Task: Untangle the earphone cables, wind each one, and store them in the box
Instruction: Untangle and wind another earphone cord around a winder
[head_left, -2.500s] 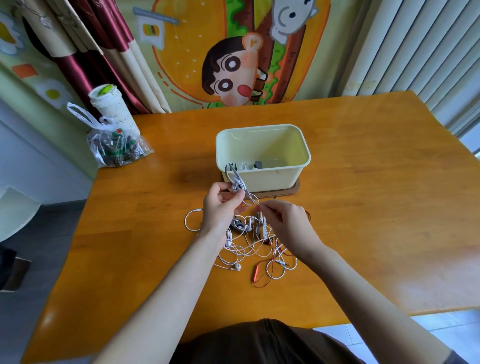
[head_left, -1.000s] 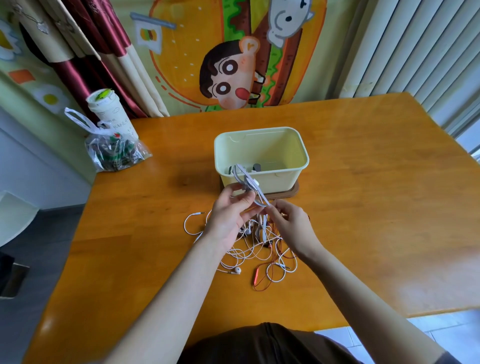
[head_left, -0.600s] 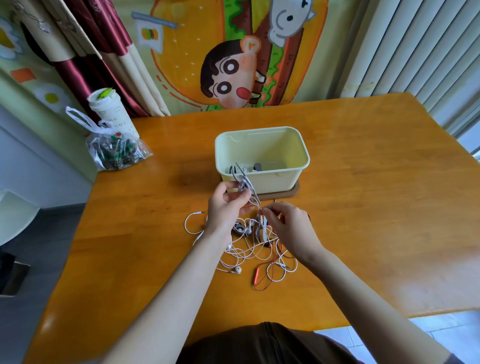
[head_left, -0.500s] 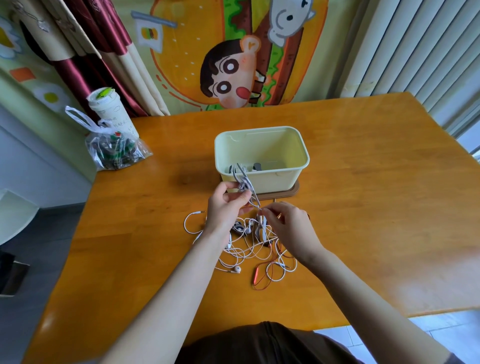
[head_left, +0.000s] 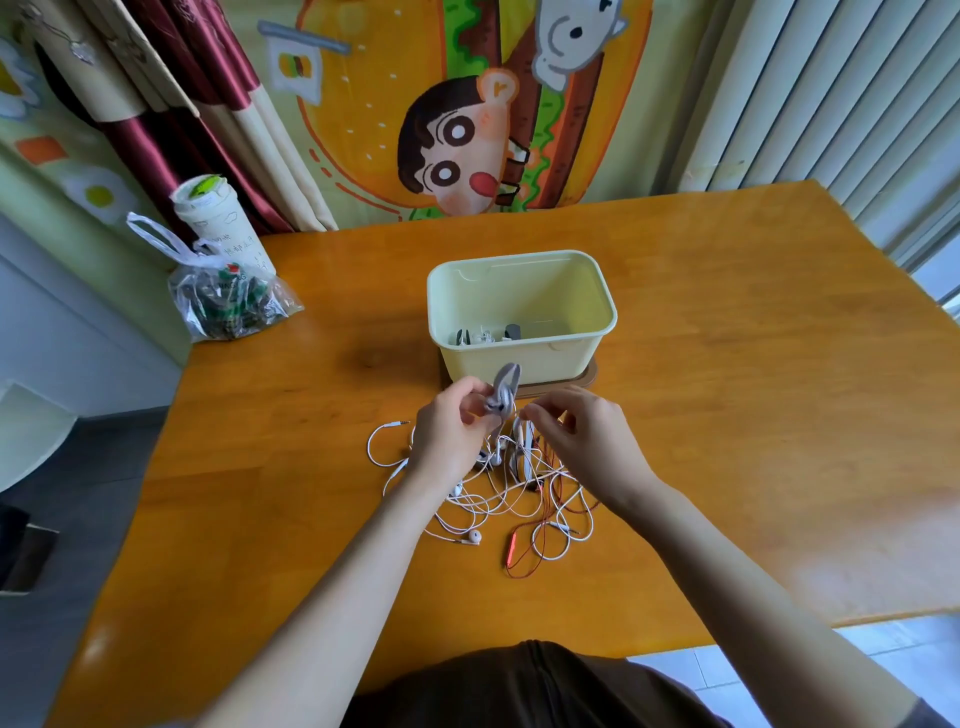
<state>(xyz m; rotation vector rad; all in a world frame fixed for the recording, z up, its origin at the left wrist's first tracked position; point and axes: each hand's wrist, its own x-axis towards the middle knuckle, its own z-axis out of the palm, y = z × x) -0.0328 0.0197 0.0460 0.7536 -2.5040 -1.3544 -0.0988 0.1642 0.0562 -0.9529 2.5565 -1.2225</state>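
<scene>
Orange-brown wood table (head_left: 727, 415), glossy, seen from above.

Pale yellow plastic box (head_left: 519, 358): open top, upright, about mid-table and nearer the far edge than the near one. It sits on a brown base (head_left: 587, 376) that shows at its near right corner. Inside, against the near wall, lie a few small dark and white pieces (head_left: 483, 336).

Far left corner: clear plastic bag (head_left: 228, 306), knotted, with a white paper cup (head_left: 213, 218) just behind it.

Tangle of white earphone cables (head_left: 498, 499): loose on the table between the box and the near edge, partly under both hands. A thin red cable (head_left: 540, 545) runs through its right side. One white earbud (head_left: 474, 538) lies at its near edge.

Left hand (head_left: 449, 431): raised over the tangle, fingers curled, gripping a wound grey-white cable bundle (head_left: 503, 395) whose loop stands up in front of the box's near wall.

Right hand (head_left: 587, 436): fingers curled, thumb and forefinger drawn together just beside the bundle. A strand may lie between them, but it is too fine and blurred to tell.
</scene>
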